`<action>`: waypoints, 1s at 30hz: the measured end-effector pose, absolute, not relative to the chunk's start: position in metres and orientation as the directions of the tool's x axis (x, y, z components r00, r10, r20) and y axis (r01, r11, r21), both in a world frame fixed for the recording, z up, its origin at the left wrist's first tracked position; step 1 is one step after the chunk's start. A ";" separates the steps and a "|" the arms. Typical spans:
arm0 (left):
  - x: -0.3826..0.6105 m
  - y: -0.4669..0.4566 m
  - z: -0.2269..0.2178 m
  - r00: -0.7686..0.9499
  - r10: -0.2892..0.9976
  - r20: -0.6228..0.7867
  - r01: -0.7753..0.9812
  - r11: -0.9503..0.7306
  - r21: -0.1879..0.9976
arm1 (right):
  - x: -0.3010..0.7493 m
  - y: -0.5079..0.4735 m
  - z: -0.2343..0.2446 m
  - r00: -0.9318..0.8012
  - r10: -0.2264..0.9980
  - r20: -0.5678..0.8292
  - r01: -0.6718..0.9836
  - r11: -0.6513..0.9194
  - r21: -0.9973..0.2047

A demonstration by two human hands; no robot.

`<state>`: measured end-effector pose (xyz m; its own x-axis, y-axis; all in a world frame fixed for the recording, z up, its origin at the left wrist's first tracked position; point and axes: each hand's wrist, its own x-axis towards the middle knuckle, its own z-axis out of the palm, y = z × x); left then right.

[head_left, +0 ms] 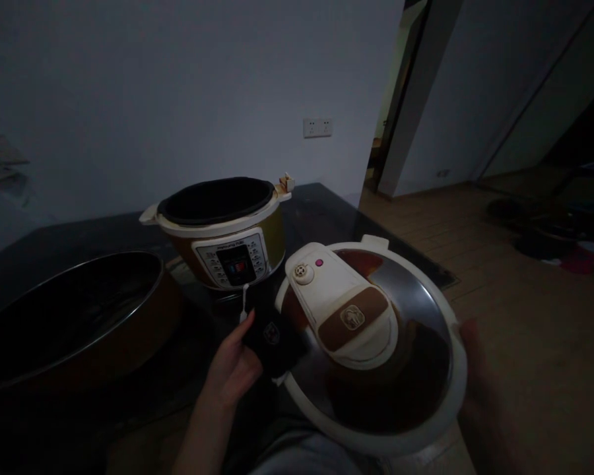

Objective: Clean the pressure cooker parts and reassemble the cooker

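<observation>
My left hand [233,366] is closed around a black cloth [272,335] with a small crest and a white loop. The cloth lies against the left rim of a pressure cooker lid [423,307]. The lid is round and shiny, with a white rim, a white and brown handle piece, a valve knob and a pink button. My right hand [475,356], dim and blurred, grips the lid's right rim. Behind the lid stands the pressure cooker [277,231], its top uncovered, with a white rim, a control panel and a dark inside.
A wide dark pan [163,297] stands left of the cooker on the dark table [321,204]. On the wall behind is a double socket [317,128]. A doorway [396,99] and tiled floor [505,264] are on the right, with a pink basin [587,258] farther off.
</observation>
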<state>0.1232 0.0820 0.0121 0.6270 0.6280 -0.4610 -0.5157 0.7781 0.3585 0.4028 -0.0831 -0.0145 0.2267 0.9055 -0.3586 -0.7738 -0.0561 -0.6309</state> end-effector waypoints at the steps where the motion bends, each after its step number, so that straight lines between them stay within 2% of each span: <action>1: 0.121 0.084 0.015 0.604 0.627 -0.492 -0.508 0.779 0.368 | 0.399 -0.082 -0.014 0.211 0.911 -0.356 -0.788 -0.057 -0.613; 5: 0.116 0.091 0.028 0.504 0.632 -0.588 -0.494 0.770 0.404 | 0.385 -0.077 -0.023 0.243 0.926 -0.289 -0.812 0.031 -0.583; 12: 0.113 0.106 0.036 0.504 0.687 -0.523 -0.549 0.722 0.420 | 0.369 -0.068 -0.044 0.306 0.942 -0.137 -0.793 0.172 -0.584; 18: 0.122 0.108 0.030 0.575 0.687 -0.444 -0.549 0.727 0.412 | 0.356 -0.075 -0.055 0.360 0.924 -0.131 -0.786 0.224 -0.576; 21: 0.125 0.109 0.033 0.493 0.761 -0.421 -0.555 0.648 0.521 | 0.356 -0.078 -0.065 0.366 0.917 -0.161 -0.804 0.224 -0.551; 23: 0.127 0.111 0.036 0.278 0.883 -0.378 -0.576 0.468 0.670 | 0.359 -0.080 -0.072 0.365 0.914 -0.179 -0.811 0.218 -0.542; 25: 0.130 0.113 0.039 -0.015 0.982 -0.190 -0.534 0.153 0.832 | 0.360 -0.081 -0.078 0.374 0.906 -0.197 -0.816 0.221 -0.534; 27: 0.135 0.115 0.039 -0.227 0.963 0.143 -0.335 -0.215 0.917 | 0.360 -0.081 -0.082 0.380 0.901 -0.211 -0.821 0.223 -0.525; 28: 0.139 0.115 0.038 -0.234 0.922 0.308 -0.200 -0.356 0.913 | 0.359 -0.081 -0.083 0.382 0.899 -0.213 -0.821 0.225 -0.524; 29: 0.143 0.114 0.037 -0.166 0.885 0.435 -0.073 -0.451 0.890 | 0.358 -0.081 -0.083 0.382 0.900 -0.211 -0.821 0.225 -0.525; 30: 0.148 0.113 0.036 -0.037 0.866 0.499 0.022 -0.498 0.867 | 0.356 -0.080 -0.082 0.372 0.904 -0.210 -0.821 0.216 -0.528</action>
